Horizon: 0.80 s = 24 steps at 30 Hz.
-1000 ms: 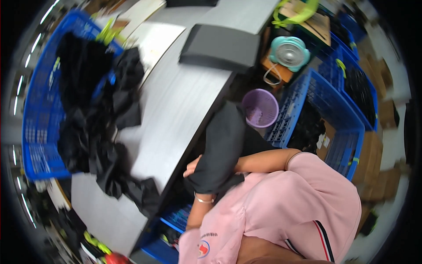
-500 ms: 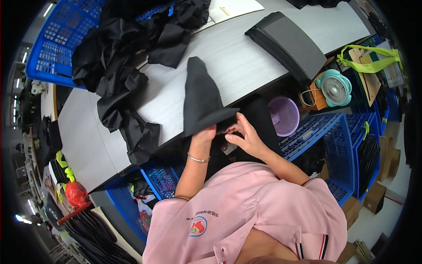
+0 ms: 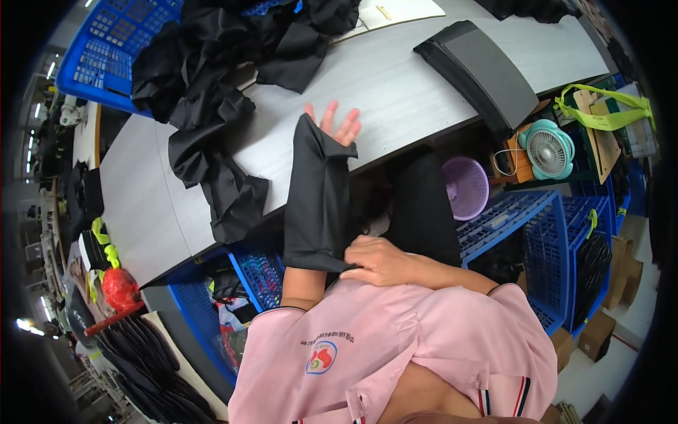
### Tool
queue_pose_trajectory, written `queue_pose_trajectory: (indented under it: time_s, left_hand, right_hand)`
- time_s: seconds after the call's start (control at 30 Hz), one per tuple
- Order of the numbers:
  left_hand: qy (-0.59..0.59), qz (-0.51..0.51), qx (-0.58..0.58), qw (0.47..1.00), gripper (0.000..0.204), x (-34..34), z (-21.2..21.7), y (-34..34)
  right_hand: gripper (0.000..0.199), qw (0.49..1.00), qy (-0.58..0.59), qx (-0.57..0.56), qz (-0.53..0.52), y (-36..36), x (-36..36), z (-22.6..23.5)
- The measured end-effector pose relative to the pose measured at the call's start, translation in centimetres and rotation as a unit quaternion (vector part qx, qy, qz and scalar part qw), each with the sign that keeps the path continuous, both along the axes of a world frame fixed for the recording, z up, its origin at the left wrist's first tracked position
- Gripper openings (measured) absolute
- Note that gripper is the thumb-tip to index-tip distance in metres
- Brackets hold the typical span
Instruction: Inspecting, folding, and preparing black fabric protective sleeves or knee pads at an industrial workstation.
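One long, pale-grey, smooth-topped table (image 3: 402, 92) stretches across the upper part of my remote feed. Upper left, I've got a blue, perforated plastic crate (image 3: 106, 63), and beside it a crumpled heap of black cloth (image 3: 212, 85) trailing to the table's near edge. Over to the right, a slab-like stack of flat, dark-grey and black pieces (image 3: 487, 78) lies on the tabletop. Now the smooth, black fabric tube (image 3: 318, 205): it's around the left forearm. The right hand (image 3: 381, 260) is curled, pinching the tube's near hem. The left hand (image 3: 335, 127) pokes out the far end, fingers spread.
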<state>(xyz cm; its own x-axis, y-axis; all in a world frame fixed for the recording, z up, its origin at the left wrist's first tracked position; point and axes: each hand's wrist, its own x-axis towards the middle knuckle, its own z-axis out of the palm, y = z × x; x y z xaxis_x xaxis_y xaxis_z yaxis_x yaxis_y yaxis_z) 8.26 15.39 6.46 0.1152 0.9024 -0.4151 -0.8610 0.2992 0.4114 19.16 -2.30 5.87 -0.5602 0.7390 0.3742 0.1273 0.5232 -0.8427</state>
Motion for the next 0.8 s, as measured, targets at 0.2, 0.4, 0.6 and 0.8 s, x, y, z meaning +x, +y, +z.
queue_pose_trajectory:
  time_s: [0.2,0.4,0.6,0.8]
  left_hand:
    - [0.150,0.007,0.088,0.985,0.064,0.9,-2.1,-0.2]
    - [0.069,-0.046,0.009,0.996,0.062,4.1,-1.4,-4.3]
    - [0.229,-0.006,0.025,0.973,0.051,1.3,-1.0,-5.3]
    - [0.226,-0.025,0.046,0.973,0.050,0.3,-1.2,-6.1]
  right_hand:
    - [0.027,0.925,0.053,-0.092,-0.365,2.9,3.8,1.8]
    - [0.048,0.936,0.172,-0.151,-0.266,7.0,4.7,1.8]
    - [0.013,0.790,0.335,-0.296,-0.419,6.4,6.7,0.7]
    - [0.030,0.914,0.067,-0.035,-0.399,5.0,6.5,2.3]
